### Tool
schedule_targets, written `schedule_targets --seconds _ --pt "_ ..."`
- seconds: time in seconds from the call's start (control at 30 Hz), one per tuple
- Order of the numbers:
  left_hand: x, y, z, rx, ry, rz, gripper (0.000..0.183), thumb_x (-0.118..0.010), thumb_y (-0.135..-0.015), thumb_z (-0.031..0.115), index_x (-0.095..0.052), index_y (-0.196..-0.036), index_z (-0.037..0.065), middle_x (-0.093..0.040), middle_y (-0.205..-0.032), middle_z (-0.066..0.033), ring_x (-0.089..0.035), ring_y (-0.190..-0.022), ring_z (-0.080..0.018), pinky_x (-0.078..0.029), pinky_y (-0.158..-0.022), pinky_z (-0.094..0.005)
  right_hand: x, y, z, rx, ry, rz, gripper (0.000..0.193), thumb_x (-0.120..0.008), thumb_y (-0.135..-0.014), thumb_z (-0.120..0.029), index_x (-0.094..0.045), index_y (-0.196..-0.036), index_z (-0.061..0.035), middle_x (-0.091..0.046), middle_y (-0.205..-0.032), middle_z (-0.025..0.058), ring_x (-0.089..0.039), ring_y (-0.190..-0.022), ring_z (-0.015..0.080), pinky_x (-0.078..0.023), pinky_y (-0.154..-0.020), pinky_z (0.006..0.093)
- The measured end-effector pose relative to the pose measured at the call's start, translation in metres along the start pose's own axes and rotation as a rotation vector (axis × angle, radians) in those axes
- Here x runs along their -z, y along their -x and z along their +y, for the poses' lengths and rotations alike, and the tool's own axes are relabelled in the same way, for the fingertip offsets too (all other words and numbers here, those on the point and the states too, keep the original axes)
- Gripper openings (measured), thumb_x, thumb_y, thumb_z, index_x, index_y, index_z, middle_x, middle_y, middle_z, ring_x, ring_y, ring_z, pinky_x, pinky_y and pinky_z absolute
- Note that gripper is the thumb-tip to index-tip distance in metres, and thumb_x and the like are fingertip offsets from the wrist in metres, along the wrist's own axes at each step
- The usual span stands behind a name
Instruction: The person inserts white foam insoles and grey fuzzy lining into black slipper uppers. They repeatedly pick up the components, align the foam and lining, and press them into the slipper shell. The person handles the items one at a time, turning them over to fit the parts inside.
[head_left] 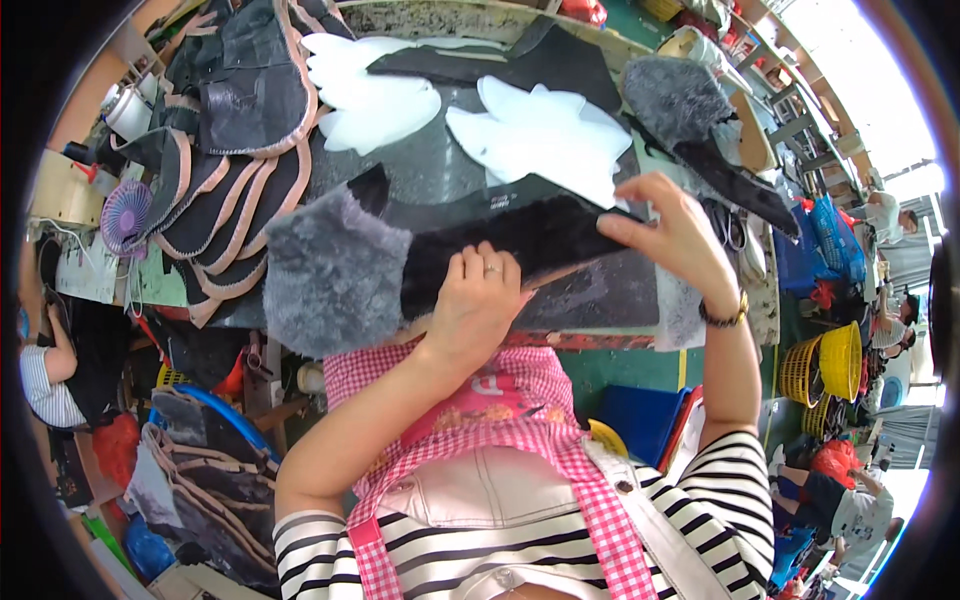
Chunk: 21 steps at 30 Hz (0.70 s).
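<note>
I hold a fur piece over the work table: a black furry strip (450,262) with a grey fluffy panel (335,270) at its left end. My left hand (472,298), a ring on one finger, is closed over the strip's near edge, fingers curled on the black fur. At the strip's right end, my right hand (672,232) grips the tip between thumb and fingers; the exact contact is partly hidden. Just beyond the strip lie white leaf-edged template sheets (545,130). A similar piece with a grey fluffy end (675,95) rests at the far right.
Dark pieces with pinkish-tan edging (250,100) are piled at the left, beside a purple fan (126,215). More edged pieces (200,470) fill a blue-rimmed container at lower left. Yellow baskets (840,360) stand at the right. Other people sit on both sides.
</note>
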<state>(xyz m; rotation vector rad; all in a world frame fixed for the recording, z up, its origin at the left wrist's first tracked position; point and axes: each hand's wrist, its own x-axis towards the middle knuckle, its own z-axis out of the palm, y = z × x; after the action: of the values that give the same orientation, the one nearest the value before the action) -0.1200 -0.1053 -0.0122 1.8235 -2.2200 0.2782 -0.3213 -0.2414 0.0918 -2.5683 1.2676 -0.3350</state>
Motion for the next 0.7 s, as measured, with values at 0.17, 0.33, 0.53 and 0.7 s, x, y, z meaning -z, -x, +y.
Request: schedule_targets --seconds 0.17,0.33,0.53,0.7 --pt "-0.001 0.003 0.008 -0.025 -0.135 0.029 0.043 -0.061 -0.081 0.017 -0.054 -0.116 -0.007 -0.056 -0.117 -0.0216 -0.054 -0.108 -0.0346 -0.043 -0.097 -0.0417 -0.027 0.001 0.003 0.122 0.129 -0.063 0.05 -0.078 -0.068 -0.047 -0.065 -0.081 0.0002 -0.061 -0.081 0.0152 -0.06 -0.071 0.0315 -0.048 -0.067 0.0389" --pt "0.019 0.009 -0.019 -0.046 -0.022 0.046 0.048 -0.058 -0.076 0.006 -0.053 -0.121 -0.009 -0.054 -0.123 -0.0241 -0.052 -0.119 -0.0332 -0.041 -0.102 -0.0415 -0.036 -0.025 0.026 -0.135 0.017 -0.484 0.051 -0.081 -0.064 -0.043 -0.061 -0.075 0.0024 -0.051 -0.057 0.0097 -0.054 -0.057 0.0196 -0.043 -0.055 0.0352" --pt "0.017 0.0 -0.02 -0.3 -0.407 -0.18 0.046 -0.057 -0.076 0.009 -0.058 -0.116 -0.012 -0.062 -0.115 -0.0262 -0.06 -0.111 -0.0347 -0.045 -0.098 -0.0414 -0.01 -0.083 -0.032 -0.123 -0.345 -0.753 0.037 -0.074 -0.068 -0.033 -0.069 -0.083 0.0012 -0.059 -0.059 0.0038 -0.053 -0.053 0.0121 -0.04 -0.049 0.028" --pt "0.022 -0.012 -0.028 -0.43 -0.481 -0.248 0.043 -0.056 -0.078 0.011 -0.058 -0.115 -0.011 -0.064 -0.11 -0.0275 -0.063 -0.105 -0.0347 -0.047 -0.094 -0.0411 -0.002 -0.114 -0.041 -0.018 -0.193 -0.736 0.024 -0.072 -0.068 -0.02 -0.059 -0.071 0.0 -0.049 -0.055 0.0002 -0.046 -0.051 0.0142 -0.036 -0.047 0.0326"
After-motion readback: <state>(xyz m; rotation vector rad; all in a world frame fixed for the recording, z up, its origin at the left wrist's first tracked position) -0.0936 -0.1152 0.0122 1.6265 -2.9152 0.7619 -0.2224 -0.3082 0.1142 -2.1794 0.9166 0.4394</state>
